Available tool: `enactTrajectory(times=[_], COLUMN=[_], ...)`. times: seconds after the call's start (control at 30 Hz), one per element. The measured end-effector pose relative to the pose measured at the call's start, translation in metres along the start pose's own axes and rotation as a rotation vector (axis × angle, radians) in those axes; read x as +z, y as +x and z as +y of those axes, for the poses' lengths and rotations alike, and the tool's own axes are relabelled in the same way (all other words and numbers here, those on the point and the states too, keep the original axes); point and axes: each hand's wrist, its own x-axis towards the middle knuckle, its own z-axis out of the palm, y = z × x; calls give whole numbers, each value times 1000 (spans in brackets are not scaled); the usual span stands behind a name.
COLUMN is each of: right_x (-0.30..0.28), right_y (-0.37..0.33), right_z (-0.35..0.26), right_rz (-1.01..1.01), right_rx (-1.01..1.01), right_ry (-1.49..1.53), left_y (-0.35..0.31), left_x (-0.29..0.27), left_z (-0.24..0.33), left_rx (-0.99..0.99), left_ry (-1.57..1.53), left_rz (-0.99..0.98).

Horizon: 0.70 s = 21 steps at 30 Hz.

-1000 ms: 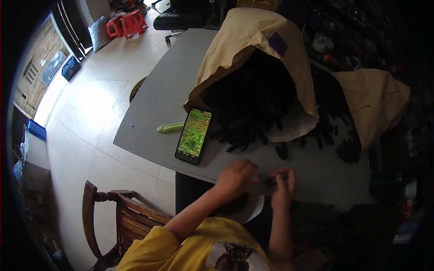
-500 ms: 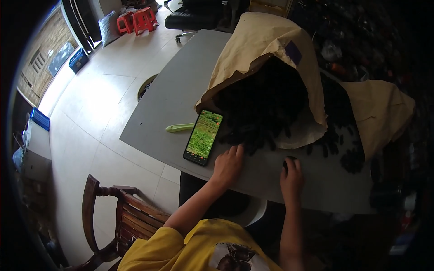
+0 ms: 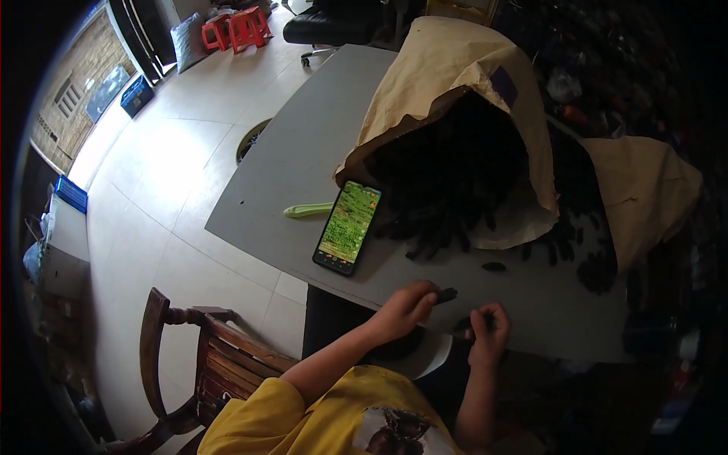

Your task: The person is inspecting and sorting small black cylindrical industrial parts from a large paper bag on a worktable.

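My left hand [image 3: 409,309] is closed, pinching a small dark elongated piece [image 3: 448,295] whose end sticks out past the fingertips. Close beside it, above the table's near edge, my right hand [image 3: 488,332] has its fingers curled in. Something dark shows by its thumb, too dim to name. One more dark oblong piece [image 3: 494,266] lies alone on the table beyond my hands. Many similar black pieces [image 3: 436,220] spill from the mouth of a large brown paper sack [image 3: 425,68]. The sack's inside is too dark to make out.
A lit phone [image 3: 348,227] lies left of the pile, beside a light green handle [image 3: 307,210], on the grey table [image 3: 265,189]. A second brown paper sack [image 3: 644,189] with black pieces stands right. A wooden chair [image 3: 235,349] is at my left; red stools [image 3: 246,29] stand far off.
Both hands have drawn back from the pile toward me and closer together. My left hand now holds a dark piece. A lone piece now shows where my right hand was.
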Motion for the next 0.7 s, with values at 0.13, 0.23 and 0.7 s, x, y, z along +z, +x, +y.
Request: enactTrajectory(times=[0.13, 0.23, 0.7], right_x=[3, 6, 8], right_y=[-3, 1, -15], right_z=[1, 10, -1], right_rz=[0, 94, -2], right_rx=[8, -178, -313], right_ry=[-60, -218, -505], left_y=[-3, -9, -11], left_x=[18, 29, 30], left_z=[6, 10, 12], left_rx=[170, 160, 146], left_ry=[203, 225, 88], left_rz=[53, -55, -198])
